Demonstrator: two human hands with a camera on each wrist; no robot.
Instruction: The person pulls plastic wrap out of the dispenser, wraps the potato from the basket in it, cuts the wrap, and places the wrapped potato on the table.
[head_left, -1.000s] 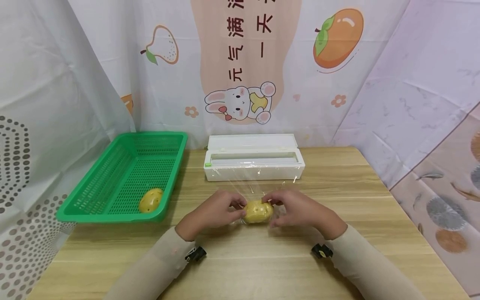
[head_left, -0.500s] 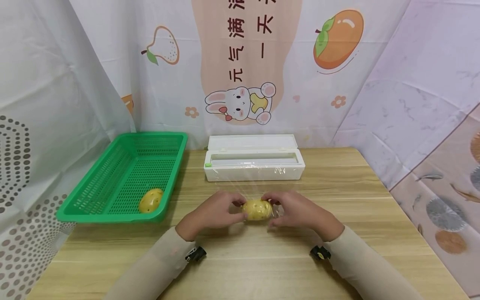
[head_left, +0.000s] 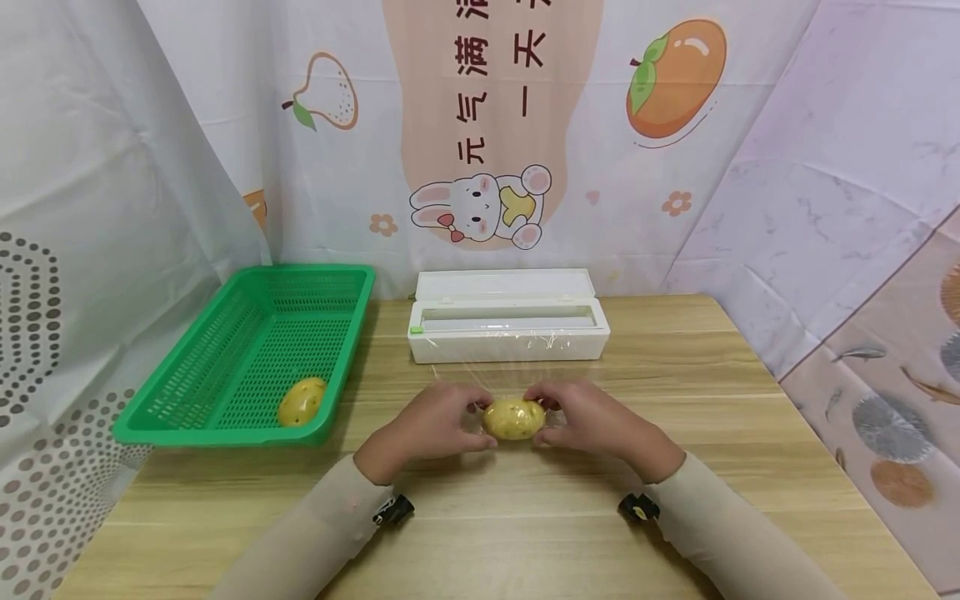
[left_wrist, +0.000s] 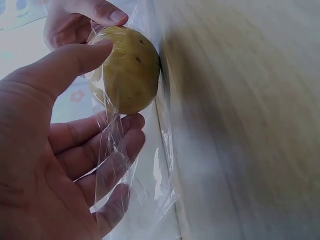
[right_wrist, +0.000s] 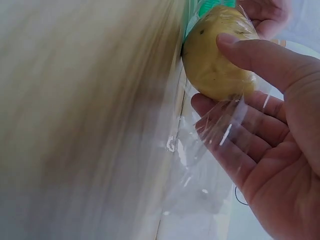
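Observation:
A yellow potato [head_left: 513,418] lies on the wooden table in front of me, with clear cling film [left_wrist: 117,135] around it. My left hand [head_left: 442,421] holds its left end; in the left wrist view the thumb lies against the near side and fingers touch the far side through the film. At the other end my right hand [head_left: 588,421] grips it, its thumb [right_wrist: 228,39] on the potato. The film stretches from the potato back to a white cling film box [head_left: 510,343], whose lid stands up.
On the left stands a green plastic basket [head_left: 348,358] holding another potato [head_left: 302,402]. Printed curtains [head_left: 645,225] hang behind the table [head_left: 510,533] and along both sides.
The potato has turned slightly and shifted a little left. My right hand has moved slightly left with it, its thumb coming in closer; the left thumb has slipped down. Box and basket stay put.

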